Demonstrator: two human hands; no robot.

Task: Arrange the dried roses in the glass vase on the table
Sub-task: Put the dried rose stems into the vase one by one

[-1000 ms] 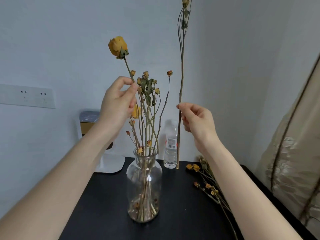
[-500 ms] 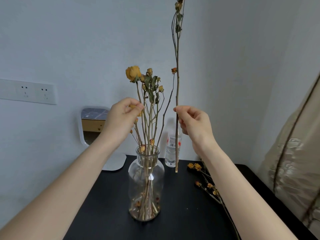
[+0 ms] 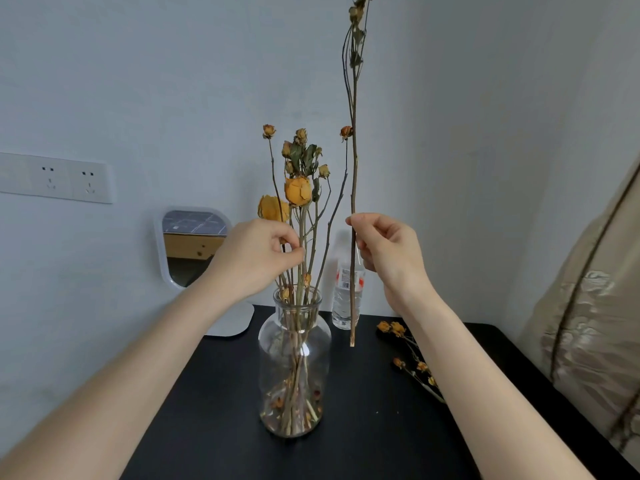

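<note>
Black worktop (image 3: pixel 374 427), pale wall behind. Glass vase (image 3: pixel 294 362) stands centre, dried roses (image 3: pixel 298 190) inside. Left hand (image 3: pixel 256 254) pinches a stem above its neck; right hand (image 3: pixel 388 247) grips long stem (image 3: pixel 353 168) upright beside it.

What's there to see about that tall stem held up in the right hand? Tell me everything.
The long stem is thin, woody, brownish and dry, held almost upright. Shrivelled buds and leaves sit near its top, which leaves the picture. The right hand pinches its lower part. Its pale cut end hangs above the black table, right of the glass vase, before a water bottle.
</note>
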